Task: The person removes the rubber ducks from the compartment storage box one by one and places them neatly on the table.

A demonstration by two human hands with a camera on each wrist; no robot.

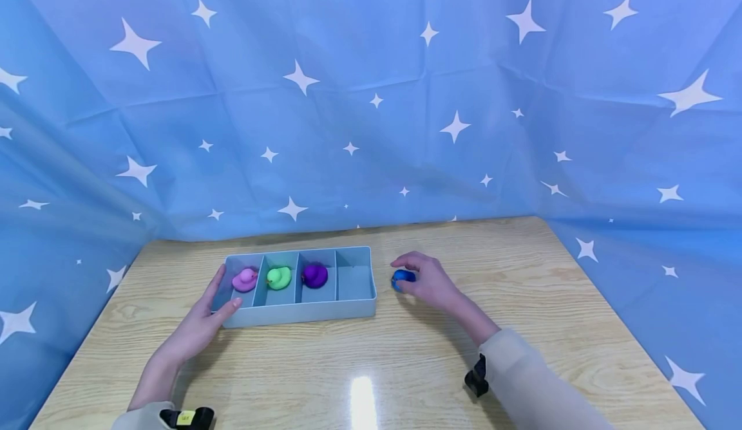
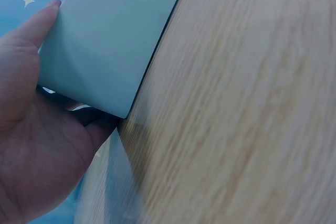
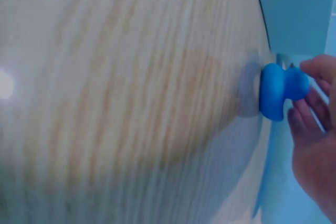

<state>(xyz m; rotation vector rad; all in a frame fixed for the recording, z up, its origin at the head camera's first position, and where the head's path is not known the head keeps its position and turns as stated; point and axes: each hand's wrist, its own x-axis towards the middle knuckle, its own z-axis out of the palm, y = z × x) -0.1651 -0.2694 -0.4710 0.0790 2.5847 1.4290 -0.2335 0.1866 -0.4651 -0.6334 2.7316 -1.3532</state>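
A pale blue divided box (image 1: 298, 315) stands on the table. From left to right, its compartments hold a pink rubber duck (image 1: 246, 280), a green one (image 1: 279, 278) and a purple one (image 1: 315, 275); the rightmost compartment is bare. My left hand (image 1: 199, 327) holds the box's left end, thumb at the front wall and fingers along the left side. Right of the box, a blue rubber duck (image 3: 273, 92) rests upright on the table. Around its head, my right hand (image 1: 429, 280) has its thumb and fingers spread apart; whether they touch it is unclear.
The light wooden table (image 1: 290, 365) meets a blue star-patterned cloth (image 1: 371, 95) at the back and sides. Each wrist wears a black strap, the left (image 1: 194, 417) and the right (image 1: 477, 376).
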